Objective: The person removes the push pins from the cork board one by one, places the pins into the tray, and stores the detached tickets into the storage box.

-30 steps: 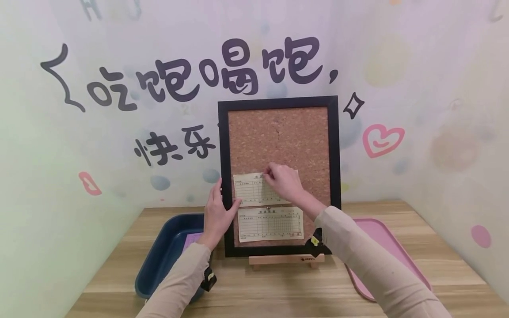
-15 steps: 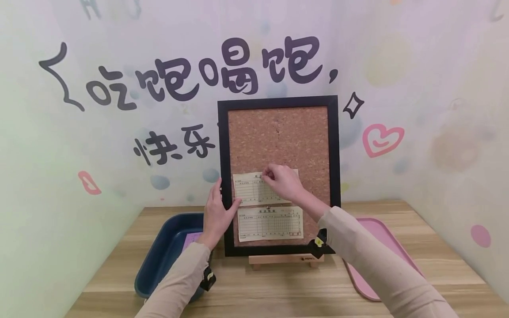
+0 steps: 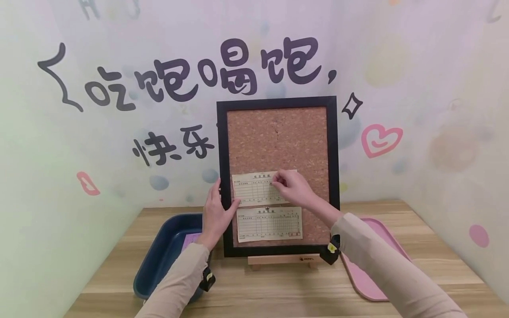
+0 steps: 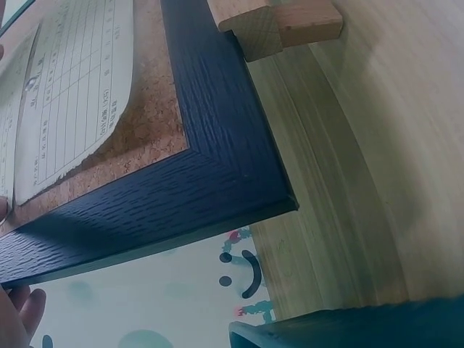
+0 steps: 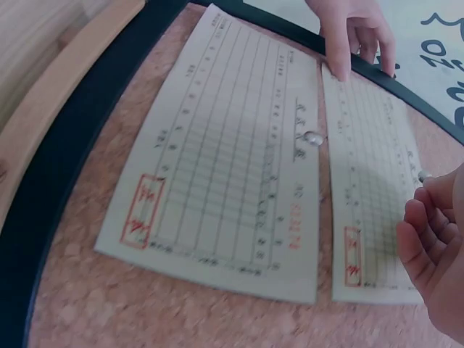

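A person's left hand (image 3: 216, 216) grips the side of a framed corkboard (image 3: 277, 139), thumb in front by the lower corner of the upper slip (image 3: 254, 189), as the right hand (image 3: 297, 189) hangs before that slip's upper half, fingers curled beside a small pin (image 5: 425, 176); whether they pinch it cannot be told. Just below, the lower slip (image 3: 270, 226) lifts along its left edge. The corkboard leans on a stand (image 3: 278, 259) on the bench (image 3: 107, 278). The paper looks light, thin and easily torn, likely best taken by its edges; the pin, probably hard and slippery, by its head.
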Tool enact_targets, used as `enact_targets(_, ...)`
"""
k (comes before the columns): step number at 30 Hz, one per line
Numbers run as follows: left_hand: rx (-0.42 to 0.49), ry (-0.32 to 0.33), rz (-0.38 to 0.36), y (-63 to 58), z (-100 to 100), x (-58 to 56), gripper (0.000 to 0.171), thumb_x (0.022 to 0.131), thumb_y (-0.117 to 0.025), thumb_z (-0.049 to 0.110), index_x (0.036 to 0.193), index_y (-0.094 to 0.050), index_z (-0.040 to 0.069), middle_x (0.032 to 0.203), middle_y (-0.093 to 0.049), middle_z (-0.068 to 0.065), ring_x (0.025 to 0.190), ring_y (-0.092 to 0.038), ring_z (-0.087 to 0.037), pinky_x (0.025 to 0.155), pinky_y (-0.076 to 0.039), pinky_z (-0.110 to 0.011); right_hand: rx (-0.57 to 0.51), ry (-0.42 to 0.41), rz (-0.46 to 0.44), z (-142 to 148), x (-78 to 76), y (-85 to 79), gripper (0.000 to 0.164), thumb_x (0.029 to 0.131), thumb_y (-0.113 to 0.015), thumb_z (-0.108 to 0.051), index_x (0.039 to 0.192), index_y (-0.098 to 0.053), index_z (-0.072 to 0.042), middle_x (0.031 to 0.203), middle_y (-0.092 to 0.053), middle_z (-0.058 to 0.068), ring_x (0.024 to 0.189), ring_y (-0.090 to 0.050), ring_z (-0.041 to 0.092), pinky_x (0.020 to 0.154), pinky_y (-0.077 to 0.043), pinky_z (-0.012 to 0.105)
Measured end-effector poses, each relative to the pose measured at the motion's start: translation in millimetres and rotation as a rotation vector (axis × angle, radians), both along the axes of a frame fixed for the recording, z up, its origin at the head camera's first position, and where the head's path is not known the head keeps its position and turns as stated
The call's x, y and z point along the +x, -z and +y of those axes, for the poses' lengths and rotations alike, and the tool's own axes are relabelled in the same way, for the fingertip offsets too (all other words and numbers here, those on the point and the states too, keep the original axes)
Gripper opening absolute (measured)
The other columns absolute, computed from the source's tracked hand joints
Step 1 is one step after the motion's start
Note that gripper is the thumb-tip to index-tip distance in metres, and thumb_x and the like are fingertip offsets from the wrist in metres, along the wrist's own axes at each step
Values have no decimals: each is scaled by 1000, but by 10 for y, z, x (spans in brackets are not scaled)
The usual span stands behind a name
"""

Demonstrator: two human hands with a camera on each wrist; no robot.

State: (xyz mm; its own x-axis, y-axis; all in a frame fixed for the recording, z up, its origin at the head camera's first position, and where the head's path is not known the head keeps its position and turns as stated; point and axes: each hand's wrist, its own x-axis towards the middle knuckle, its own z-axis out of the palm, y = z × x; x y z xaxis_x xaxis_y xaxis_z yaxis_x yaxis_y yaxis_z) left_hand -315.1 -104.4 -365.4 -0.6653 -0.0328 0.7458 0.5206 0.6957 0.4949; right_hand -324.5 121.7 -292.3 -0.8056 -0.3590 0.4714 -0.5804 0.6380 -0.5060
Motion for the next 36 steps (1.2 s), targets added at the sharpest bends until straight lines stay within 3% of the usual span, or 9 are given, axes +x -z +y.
enact_targets(11, -4, -5, 12, -8, 1, 15, 74, 77, -72, 26, 134, -34, -3, 129, -45, -21, 102, -56, -33, 86, -46, -43, -43, 5, -63, 176, 47, 156, 5, 89, -56, -12, 86, -58, -8, 68, -52, 0, 59, -45, 14, 53, -36, 25)
enact_targets(19, -11, -11, 9, -4, 1, 1, 75, 77, -72, 27, 135, -34, -2, 129, -45, -21, 103, -56, -33, 86, -46, -43, -49, 2, -58, 221, 73, 236, 5, 88, -58, -12, 85, -57, -9, 68, -51, 1, 60, -45, 15, 53, -37, 25)
enact_targets(36, -87, -16, 63, -34, -59, -8, 74, 75, -75, 27, 130, -38, -5, 120, -48, -20, 104, -51, -30, 87, -46, -41, -41, 3, -44, 227, 113, 235, 6, 88, -58, -11, 84, -59, -7, 69, -52, 0, 59, -44, 14, 53, -37, 26)
